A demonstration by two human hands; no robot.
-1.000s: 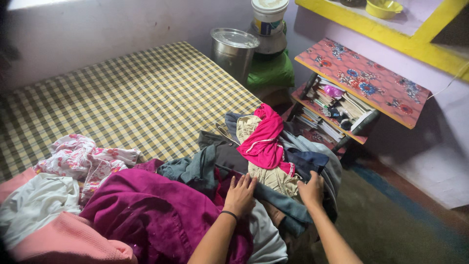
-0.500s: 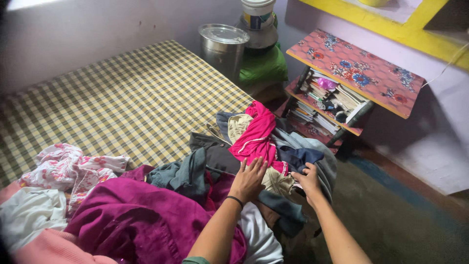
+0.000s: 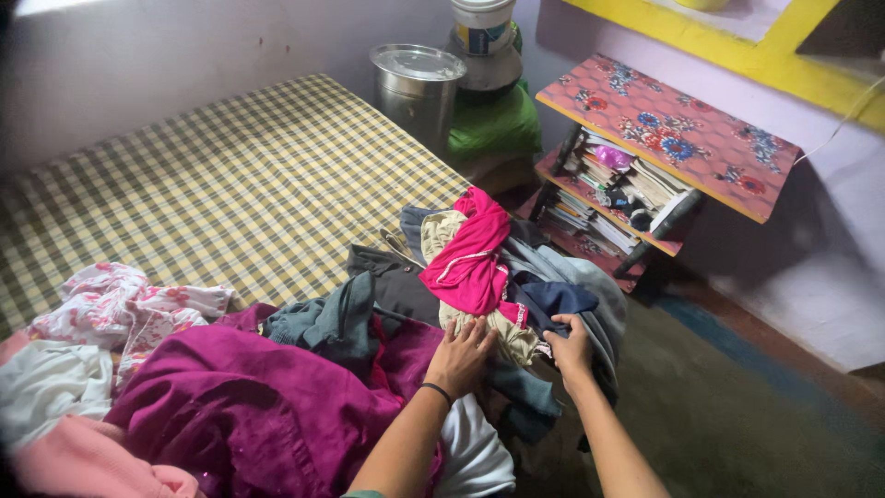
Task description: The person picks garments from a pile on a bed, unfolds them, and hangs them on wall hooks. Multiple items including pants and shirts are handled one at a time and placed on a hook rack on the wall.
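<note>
L hand flat, fingers together, on beige garment in the clothes heap at bed edge; R hand fingers clamped on dark blue cloth. Risk: pulling either could drag the pink top w/ it, tipping the heap off onto the floor.

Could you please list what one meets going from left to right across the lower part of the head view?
Pink cloth → white cloth → magenta garment → left hand → right hand → dark floor mat.
</note>
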